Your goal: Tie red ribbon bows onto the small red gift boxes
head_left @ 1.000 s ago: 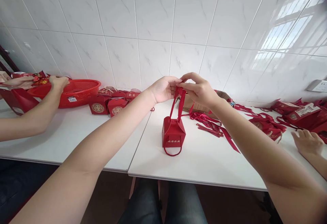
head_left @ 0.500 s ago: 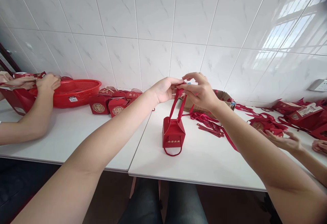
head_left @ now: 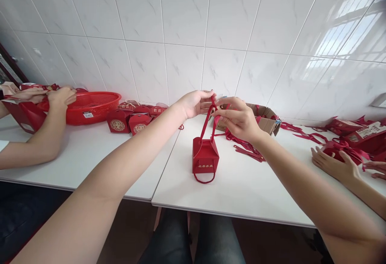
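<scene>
A small red gift box (head_left: 205,157) with gold lettering stands upright on the white table, a twisted red cord loop hanging down its front. From its top two lengths of red ribbon (head_left: 205,125) rise to my hands. My left hand (head_left: 196,104) pinches the ribbon near where the lengths cross above the box. Just to the right, my right hand (head_left: 239,117) has its fingertips closed on the ribbon a little lower. Fingers partly cover the crossing, so I cannot tell whether it is knotted.
Behind my right hand is a cardboard box (head_left: 273,126), with loose red ribbons (head_left: 245,143) before it. Several red boxes (head_left: 118,121) and a red plastic basket (head_left: 93,115) stand left. Co-workers' hands (head_left: 62,95) work at the left and handle a ribboned box (head_left: 342,151) at the right.
My right hand has moved slightly down and right, and the ribbon crossing now shows between my hands. The co-worker's ribboned box at the right has shifted further right.
</scene>
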The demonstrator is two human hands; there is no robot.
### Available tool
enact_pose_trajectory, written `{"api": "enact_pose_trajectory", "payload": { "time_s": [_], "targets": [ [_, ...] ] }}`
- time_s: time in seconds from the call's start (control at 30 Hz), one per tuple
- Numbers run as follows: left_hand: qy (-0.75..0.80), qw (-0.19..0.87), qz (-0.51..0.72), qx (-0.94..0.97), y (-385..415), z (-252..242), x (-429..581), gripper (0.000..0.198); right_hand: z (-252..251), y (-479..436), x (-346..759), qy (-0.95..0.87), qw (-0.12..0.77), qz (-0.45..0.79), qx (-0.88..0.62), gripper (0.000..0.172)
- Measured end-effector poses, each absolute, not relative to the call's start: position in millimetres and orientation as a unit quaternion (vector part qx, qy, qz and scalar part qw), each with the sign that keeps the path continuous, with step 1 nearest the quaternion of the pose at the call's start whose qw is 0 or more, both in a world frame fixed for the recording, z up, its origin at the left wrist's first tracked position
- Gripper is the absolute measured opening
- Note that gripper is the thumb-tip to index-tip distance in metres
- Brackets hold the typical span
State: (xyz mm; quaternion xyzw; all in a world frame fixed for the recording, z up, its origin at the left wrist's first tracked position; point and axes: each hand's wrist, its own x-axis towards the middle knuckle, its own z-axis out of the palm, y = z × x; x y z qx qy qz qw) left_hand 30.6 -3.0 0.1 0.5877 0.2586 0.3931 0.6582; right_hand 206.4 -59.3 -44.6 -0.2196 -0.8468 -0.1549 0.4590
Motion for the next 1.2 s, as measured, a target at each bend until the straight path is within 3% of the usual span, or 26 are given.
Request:
{"api": "enact_pose_trajectory", "payload": {
  "time_s": [0.87, 1.2],
  "targets": [
    [0.406, 0.627, 0.459, 0.482, 41, -56, -4, 0.018, -116, -114, 238, -0.749, 0.561, 0.165, -0.312, 0.02],
    [0.423, 0.526, 0.424, 0.604, 67, -96, -35, 0.024, -135, -124, 258, -0.654, 0.606, 0.27, -0.365, 0.017]
  ]
}}
